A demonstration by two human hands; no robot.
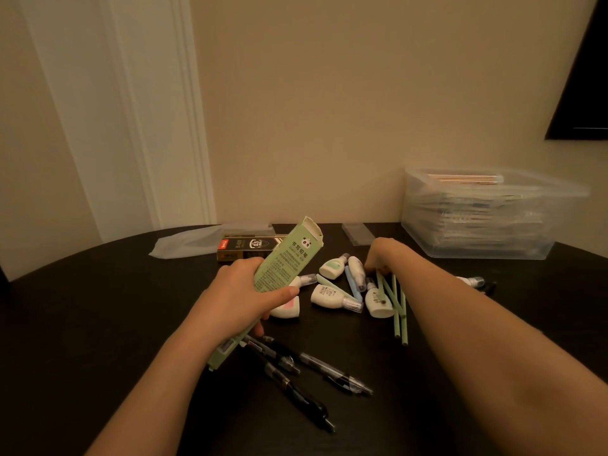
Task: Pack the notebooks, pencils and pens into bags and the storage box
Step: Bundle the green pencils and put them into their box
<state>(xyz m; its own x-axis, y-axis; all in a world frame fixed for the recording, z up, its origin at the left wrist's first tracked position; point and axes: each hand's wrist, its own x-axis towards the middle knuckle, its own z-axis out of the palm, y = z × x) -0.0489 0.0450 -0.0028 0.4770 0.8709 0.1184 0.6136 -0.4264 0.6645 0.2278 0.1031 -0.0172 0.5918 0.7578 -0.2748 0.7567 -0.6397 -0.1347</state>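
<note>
Left hand (243, 291) grips the green pencil box (283, 258) round its middle, open flap end tilted up and away. Green pencils (399, 307) lie on the bench (98, 307) right of the box, long axis running near-to-far, with their far ends under my right hand (383, 255), the nearer one. Its fingers curl down there; pinch or mere touch, I cannot tell. Next, I judge, the ends must line up with the box mouth.

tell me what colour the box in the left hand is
Pale green carton with dark print and a panda face, head view.
</note>
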